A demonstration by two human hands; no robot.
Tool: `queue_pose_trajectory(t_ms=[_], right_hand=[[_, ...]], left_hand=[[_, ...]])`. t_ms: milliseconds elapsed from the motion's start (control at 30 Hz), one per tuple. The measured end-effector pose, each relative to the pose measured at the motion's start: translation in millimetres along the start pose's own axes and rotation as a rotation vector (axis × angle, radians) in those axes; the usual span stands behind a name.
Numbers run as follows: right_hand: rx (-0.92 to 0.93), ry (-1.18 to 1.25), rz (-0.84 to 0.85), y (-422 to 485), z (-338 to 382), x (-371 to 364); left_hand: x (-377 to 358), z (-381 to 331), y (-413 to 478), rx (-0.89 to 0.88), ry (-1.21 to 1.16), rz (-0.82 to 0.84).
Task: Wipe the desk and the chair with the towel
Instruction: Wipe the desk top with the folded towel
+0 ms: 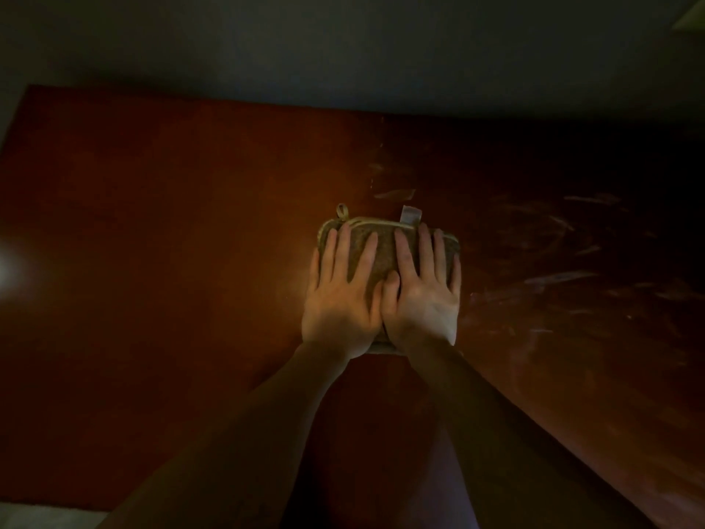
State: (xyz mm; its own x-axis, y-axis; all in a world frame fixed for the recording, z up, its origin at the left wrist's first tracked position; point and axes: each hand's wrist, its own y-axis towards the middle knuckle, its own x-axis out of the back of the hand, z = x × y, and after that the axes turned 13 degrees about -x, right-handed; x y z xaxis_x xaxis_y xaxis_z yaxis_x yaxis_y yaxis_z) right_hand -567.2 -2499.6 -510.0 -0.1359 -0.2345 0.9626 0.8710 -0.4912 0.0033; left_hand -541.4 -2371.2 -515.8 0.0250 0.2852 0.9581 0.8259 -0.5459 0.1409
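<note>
**Squarely on the desk: one folded towel under two flat hands**

One towel point(386, 244), folded into a thick square pad of speckled tan cloth with a paler edge binding, lies flat on the desk point(152, 242), a little right of the middle of the top. Two small pieces stick out from its far edge: one hanging loop point(342, 211) at the left corner and one pale label point(410, 215) nearer the right.

Both hands lie palm down on the towel, side by side. The left hand point(339, 299) covers its left half and the right hand point(424, 299) its right half. The fingers point(345, 244) of each hand are straight and slightly spread, pointing away from the person and stopping just short of the towel's far edge. The two thumbs touch in the gap between the hands. Only a strip of cloth shows between the two sets of fingers, plus a sliver below the wrists. Two bare forearms run up from the bottom edge of the view.

The desk is a single dark reddish-brown top, dimly lit. Several pale streaks point(553, 231) mark its right half, and one bright patch of glare sits at its left edge. Beyond the far edge stands a plain grey wall point(343, 43).
</note>
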Motion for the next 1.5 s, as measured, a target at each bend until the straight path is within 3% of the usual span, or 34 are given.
queue_pose_trajectory(t_ms=[767,1500], right_hand=[[-0.075,-0.018,0.106,140.1,25.0,3.3],[-0.083,-0.017,0.04,198.8,33.5,-3.3]], left_hand=[[-7.8,39.0,140.7,-0.021,-0.075,0.037],[-10.4,57.0,200.7,-0.053,-0.097,0.042]])
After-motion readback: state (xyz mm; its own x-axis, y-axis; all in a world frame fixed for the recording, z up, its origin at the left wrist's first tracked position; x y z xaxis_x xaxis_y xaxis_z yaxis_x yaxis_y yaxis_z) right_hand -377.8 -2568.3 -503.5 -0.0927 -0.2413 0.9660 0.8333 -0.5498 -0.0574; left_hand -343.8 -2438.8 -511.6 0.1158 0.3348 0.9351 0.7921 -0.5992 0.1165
